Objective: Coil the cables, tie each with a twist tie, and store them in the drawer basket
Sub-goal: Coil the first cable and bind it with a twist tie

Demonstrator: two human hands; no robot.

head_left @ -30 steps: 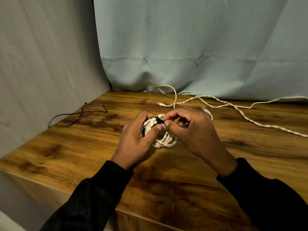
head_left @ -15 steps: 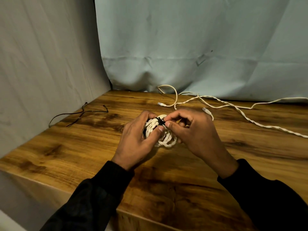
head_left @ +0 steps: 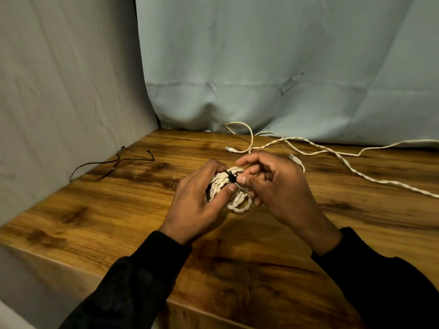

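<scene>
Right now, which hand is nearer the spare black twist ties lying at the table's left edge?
Left. The left hand grips the coiled cable mid-table, on the side toward the spare black twist ties; the right hand sits beyond the coil, farther from them.

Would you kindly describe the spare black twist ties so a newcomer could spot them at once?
Start at the wooden table and go to its far left edge, by the grey cloth wall. There lie the loose twist ties: thin, dark, bent wires, apart from both hands. Unlike the pale twisted cable on the right, they are black and hair-thin.
</scene>
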